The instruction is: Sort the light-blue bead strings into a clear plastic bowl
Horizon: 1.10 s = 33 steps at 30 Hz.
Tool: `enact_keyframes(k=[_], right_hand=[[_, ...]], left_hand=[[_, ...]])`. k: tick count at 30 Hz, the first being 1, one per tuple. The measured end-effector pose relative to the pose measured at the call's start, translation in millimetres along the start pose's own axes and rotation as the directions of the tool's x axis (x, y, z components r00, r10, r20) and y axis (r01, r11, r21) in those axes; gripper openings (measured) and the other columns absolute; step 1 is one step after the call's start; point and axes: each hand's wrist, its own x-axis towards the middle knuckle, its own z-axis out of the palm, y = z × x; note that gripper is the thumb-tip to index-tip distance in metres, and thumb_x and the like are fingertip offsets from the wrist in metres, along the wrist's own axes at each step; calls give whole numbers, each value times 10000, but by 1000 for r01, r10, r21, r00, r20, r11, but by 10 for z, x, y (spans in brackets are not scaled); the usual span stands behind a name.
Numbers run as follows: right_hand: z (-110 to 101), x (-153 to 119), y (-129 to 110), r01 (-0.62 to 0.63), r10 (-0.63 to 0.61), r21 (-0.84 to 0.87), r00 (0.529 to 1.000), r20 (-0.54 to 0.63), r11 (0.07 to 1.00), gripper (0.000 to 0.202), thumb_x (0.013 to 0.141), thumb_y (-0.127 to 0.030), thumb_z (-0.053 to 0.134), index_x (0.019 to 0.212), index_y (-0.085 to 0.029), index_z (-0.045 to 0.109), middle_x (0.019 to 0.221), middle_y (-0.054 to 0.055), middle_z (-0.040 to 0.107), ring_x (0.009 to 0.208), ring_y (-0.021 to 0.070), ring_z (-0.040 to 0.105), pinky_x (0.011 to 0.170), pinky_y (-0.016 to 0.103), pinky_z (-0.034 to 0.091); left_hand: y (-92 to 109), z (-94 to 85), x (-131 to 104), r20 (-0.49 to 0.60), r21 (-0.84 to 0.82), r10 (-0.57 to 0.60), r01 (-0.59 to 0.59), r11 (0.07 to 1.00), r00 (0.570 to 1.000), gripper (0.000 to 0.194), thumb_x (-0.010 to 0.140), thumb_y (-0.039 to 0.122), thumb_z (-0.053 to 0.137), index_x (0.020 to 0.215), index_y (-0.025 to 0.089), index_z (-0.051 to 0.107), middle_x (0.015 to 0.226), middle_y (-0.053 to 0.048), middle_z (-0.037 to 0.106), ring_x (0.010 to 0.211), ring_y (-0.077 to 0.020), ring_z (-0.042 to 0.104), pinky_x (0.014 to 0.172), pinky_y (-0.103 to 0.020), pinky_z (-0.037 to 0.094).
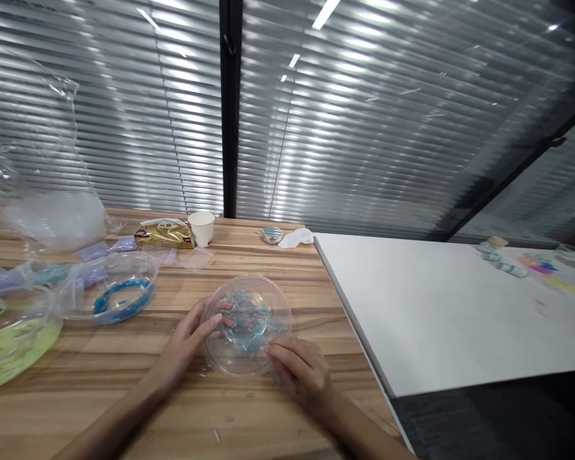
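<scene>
I am looking down at a round, clear plastic bowl (280, 303) in the middle of the frame, just below the centre. It is sitting on a brown striped wooden table (172, 421). Lots of thin, see-through, pale blue bits (244, 313) are lying inside it.

My left hand (191, 332) is gripping the bowl at its left side, with the thumb on the near side and some fingers showing past the plastic. My right hand (301, 370) is bending its fingers close together at the bowl's lower right edge. I cannot tell if those fingers are pinching a bit, touching the rim or holding nothing.

I think I am in the middle of working with the little bits, one hand making the bowl steady and the other doing the fiddly part. The next move, I guess, is calling for a soft, careful pinch and a bowl that is not wobbling, because bits this small could slip away. One tiny clear bit (216, 435) is lying loose on the wood at the bottom of the frame.

Over on the left of the frame, another clear plastic bowl (149, 271) is holding bright blue pieces (112, 310), well apart from my hands.
</scene>
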Motion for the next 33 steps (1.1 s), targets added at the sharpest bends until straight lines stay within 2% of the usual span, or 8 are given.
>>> enact_keyframes(k=[5, 14, 22, 29, 33], right_hand=[[32, -10, 6, -31, 31, -1, 1000, -1, 1000, 188, 921, -63, 487, 1023, -152, 617, 822, 71, 688, 726, 143, 661, 629, 218, 541], [23, 1, -6, -38, 37, -33, 999, -23, 999, 186, 922, -75, 505, 1023, -168, 631, 827, 67, 695, 726, 144, 675, 642, 215, 559], [20, 23, -25, -28, 27, -37, 999, -29, 999, 179, 927, -95, 505, 1008, -172, 644, 819, 66, 699, 728, 149, 685, 648, 217, 572], [-23, 34, -27, -5, 0, -89, 998, -57, 996, 179, 940, -102, 504, 1021, -168, 649, 831, 72, 701, 737, 146, 691, 646, 211, 576], [-61, 65, -35, 21, -29, -109, 997, -70, 994, 187, 938, -99, 508, 1048, -159, 646, 831, 75, 700, 745, 147, 692, 656, 212, 578]], left_hand=[[-15, 14, -1, 5, 2, 0, 0, 1000, 1000, 540, 770, 548, 648, 1126, 156, 544, 1138, -111, 594, 916, -262, 634, 817, -381, 524], [78, 57, -54, -33, 8, 55, -55, 998, 998, 570, 748, 514, 674, 1168, 161, 518, 1136, -111, 608, 908, -251, 639, 819, -365, 508], [32, 36, -53, -7, -3, 55, -55, 998, 998, 534, 806, 503, 623, 1203, 165, 510, 1206, -121, 577, 946, -246, 626, 856, -373, 496], [93, 55, -109, -16, -28, 127, -127, 991, 992, 523, 790, 469, 674, 1197, 174, 529, 1200, -118, 587, 958, -247, 613, 861, -360, 488], [86, 50, -135, 18, -49, 161, -160, 986, 987, 493, 812, 416, 675, 1227, 204, 518, 1215, -108, 582, 975, -245, 617, 880, -357, 489]])
